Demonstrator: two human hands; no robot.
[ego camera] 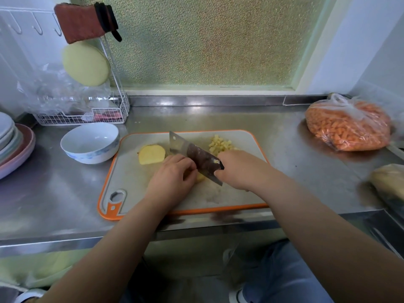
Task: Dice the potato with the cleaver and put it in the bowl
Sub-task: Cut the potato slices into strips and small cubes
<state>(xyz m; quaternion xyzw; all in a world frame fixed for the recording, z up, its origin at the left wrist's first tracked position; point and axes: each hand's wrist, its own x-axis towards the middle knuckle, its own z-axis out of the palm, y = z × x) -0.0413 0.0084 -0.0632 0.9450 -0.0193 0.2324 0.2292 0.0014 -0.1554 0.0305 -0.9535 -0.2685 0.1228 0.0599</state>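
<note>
A: Which step is it now?
B: Dicing, I judge. The left hand curls over a potato piece at board centre; the right hand grasps the cleaver against it.
A: And farther?
B: Potato half at 10 o'clock, dice pile at 1 o'clock, empty bowl beyond at 10. Next: keep fingertips tucked.

No text, label, brand or number is legible anywhere here.
</note>
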